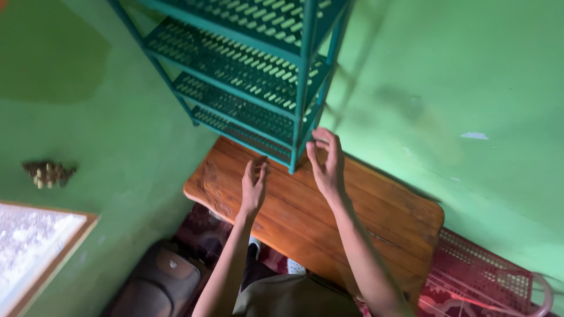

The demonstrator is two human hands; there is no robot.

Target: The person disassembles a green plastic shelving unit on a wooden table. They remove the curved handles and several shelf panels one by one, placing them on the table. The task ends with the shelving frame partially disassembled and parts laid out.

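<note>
Green wall (458,76) behind teal rack (252,76)

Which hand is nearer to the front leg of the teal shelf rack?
Right. The right hand is right beside the rack's front leg; the left hand is lower, farther left over the wooden table.

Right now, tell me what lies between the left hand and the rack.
Nothing but bare wooden table. In the head view, the left hand hangs open just short of the teal rack, whose near corner leg stands between it and the right hand.
</note>
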